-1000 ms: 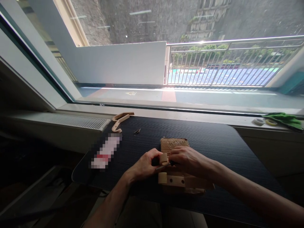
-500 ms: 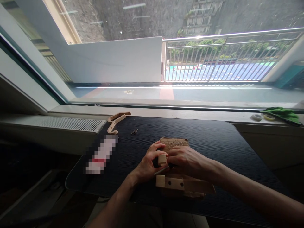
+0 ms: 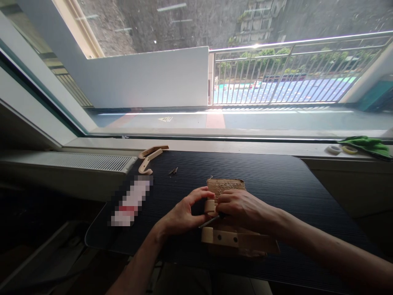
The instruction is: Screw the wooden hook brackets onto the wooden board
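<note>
My left hand (image 3: 187, 209) has its thumb and fingers spread in a loose curve around the end of a pale wooden piece (image 3: 210, 206). Its fingertips are near the wood; firm contact cannot be made out. My right hand (image 3: 236, 203) is closed on a screwdriver (image 3: 209, 222), whose thin metal shaft points down-left below the wooden piece. Most of its dark handle is hidden, as is any grip this hand has on the wood. Behind the fingers lies a worn cardboard piece (image 3: 229, 184) with small bits on it. Nearer me is a wooden bar (image 3: 225, 237) with two dark holes.
Two curved wooden hooks (image 3: 150, 159) lie at the back left of the dark table (image 3: 270, 172), near several screws (image 3: 173, 171). A blurred pale packet (image 3: 132, 203) is on the left. Tape rolls (image 3: 334, 150) and a green cloth (image 3: 367, 146) rest on the windowsill.
My left hand has shifted left and loosened, with its index finger lifted off the wooden piece and a wider gap to the thumb. My right hand has barely moved.
</note>
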A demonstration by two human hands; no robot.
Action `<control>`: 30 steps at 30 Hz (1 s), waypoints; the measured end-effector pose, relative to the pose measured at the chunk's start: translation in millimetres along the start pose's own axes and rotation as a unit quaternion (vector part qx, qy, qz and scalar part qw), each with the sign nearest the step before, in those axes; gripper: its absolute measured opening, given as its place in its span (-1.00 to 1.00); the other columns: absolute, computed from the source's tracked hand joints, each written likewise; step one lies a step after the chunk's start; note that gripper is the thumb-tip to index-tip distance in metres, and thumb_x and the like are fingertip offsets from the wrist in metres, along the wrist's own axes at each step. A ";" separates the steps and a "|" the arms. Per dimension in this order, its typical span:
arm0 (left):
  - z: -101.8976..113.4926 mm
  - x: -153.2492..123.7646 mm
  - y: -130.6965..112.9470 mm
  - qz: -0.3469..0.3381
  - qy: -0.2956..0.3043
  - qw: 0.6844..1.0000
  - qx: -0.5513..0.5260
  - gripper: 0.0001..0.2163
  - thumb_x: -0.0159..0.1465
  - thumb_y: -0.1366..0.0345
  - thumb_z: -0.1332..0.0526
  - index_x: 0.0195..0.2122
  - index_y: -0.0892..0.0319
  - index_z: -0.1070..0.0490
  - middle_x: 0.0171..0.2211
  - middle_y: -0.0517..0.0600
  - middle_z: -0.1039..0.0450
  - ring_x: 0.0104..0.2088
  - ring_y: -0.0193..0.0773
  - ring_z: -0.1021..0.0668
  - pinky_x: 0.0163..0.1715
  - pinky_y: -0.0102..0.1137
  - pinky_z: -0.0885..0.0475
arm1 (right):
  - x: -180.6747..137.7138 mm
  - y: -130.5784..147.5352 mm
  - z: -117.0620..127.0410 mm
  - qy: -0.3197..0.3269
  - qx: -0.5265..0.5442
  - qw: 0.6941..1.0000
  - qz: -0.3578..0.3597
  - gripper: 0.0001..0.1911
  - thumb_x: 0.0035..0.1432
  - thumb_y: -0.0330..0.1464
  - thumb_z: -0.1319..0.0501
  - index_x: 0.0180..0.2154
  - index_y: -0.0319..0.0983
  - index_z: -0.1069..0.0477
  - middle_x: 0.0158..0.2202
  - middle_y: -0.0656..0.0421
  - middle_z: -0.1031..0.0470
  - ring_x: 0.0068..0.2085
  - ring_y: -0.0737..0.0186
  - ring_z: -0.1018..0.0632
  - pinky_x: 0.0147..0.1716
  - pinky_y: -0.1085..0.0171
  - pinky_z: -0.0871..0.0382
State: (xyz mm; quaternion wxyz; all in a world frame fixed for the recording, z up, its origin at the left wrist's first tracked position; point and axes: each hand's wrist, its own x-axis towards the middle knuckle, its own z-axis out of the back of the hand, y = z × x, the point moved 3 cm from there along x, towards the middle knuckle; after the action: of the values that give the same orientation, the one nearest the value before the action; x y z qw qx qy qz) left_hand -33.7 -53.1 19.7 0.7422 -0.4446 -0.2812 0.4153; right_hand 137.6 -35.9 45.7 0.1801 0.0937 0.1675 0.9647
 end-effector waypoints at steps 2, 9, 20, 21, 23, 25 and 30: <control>0.5 0.0 -2.1 0.002 -0.001 1.000 -0.003 -0.56 0.10 0.24 -0.29 0.03 0.09 -0.33 0.12 0.02 -0.25 0.15 -0.15 -0.27 0.17 -0.29 -0.15 | -1.1 -1.4 -0.9 0.003 -0.005 1.000 -0.006 -0.91 0.16 -0.44 -0.15 -0.31 -0.24 -0.43 -0.26 0.17 -0.48 -0.27 0.29 -0.44 -0.27 0.32 -0.23; -4.4 5.7 -3.7 -0.012 -0.017 1.000 0.009 -0.60 0.12 0.20 -0.27 0.00 0.10 -0.36 0.07 0.03 -0.30 0.13 -0.17 -0.29 0.14 -0.29 -0.19 | -8.1 3.0 3.6 -0.002 -0.003 1.000 -0.029 -0.90 0.17 -0.43 -0.13 -0.29 -0.27 -0.41 -0.22 0.12 -0.48 -0.21 0.26 -0.46 -0.21 0.31 -0.27; -0.6 6.8 -12.5 -0.006 -0.004 0.997 0.077 -0.50 0.03 0.30 -0.33 0.04 0.06 -0.33 0.13 0.04 -0.21 0.20 -0.10 -0.17 0.19 -0.20 -0.08 | -43.3 -2.6 42.2 -0.125 -0.019 0.984 -0.128 -0.70 0.16 -0.44 -0.09 -0.06 -0.19 -0.40 -0.15 0.10 -0.48 -0.18 0.24 -0.49 -0.24 0.33 -0.32; 0.4 7.9 -17.5 -0.012 -0.005 0.996 0.093 -0.51 0.03 0.31 -0.33 0.03 0.07 -0.33 0.12 0.04 -0.23 0.19 -0.10 -0.18 0.18 -0.21 -0.09 | -48.1 -4.5 43.5 -0.126 -0.024 0.981 -0.143 -0.71 0.16 -0.42 -0.09 -0.07 -0.19 -0.40 -0.18 0.11 -0.49 -0.22 0.25 -0.49 -0.27 0.34 -0.32; 1.7 10.9 -29.0 -0.030 -0.003 0.991 0.131 -0.56 0.05 0.33 -0.31 -0.01 0.08 -0.35 0.04 0.02 -0.31 0.16 -0.13 -0.21 0.18 -0.22 -0.08 | -56.4 -8.4 43.6 -0.121 -0.032 0.978 -0.167 -0.72 0.17 -0.40 -0.09 -0.08 -0.19 -0.41 -0.23 0.12 -0.49 -0.28 0.27 -0.49 -0.33 0.35 -0.31; 1.1 14.7 -39.7 -0.044 0.007 0.984 0.175 -0.65 0.08 0.36 -0.27 -0.07 0.08 -0.39 -0.06 -0.01 -0.39 0.11 -0.17 -0.27 0.19 -0.21 -0.02 | -62.6 -12.3 42.9 -0.122 -0.038 0.974 -0.186 -0.72 0.18 -0.39 -0.08 -0.09 -0.19 -0.42 -0.28 0.13 -0.49 -0.33 0.29 -0.48 -0.38 0.36 -0.29; -8.7 22.5 -53.6 -0.048 0.050 0.966 0.248 -0.77 0.11 0.36 -0.24 -0.18 0.08 -0.43 -0.18 -0.05 -0.43 -0.01 -0.18 -0.36 0.21 -0.09 0.18 | -71.9 -18.9 45.6 -0.127 -0.035 0.967 -0.220 -0.73 0.21 -0.32 -0.05 -0.09 -0.15 -0.41 -0.30 0.16 -0.48 -0.35 0.29 -0.48 -0.41 0.36 -0.27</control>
State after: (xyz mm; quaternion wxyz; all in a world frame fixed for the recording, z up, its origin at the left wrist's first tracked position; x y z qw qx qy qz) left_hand 4.0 -51.2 64.8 0.8613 -0.2526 -0.1529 0.4135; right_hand 220.5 -33.3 72.6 0.4107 0.1699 0.1259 0.8869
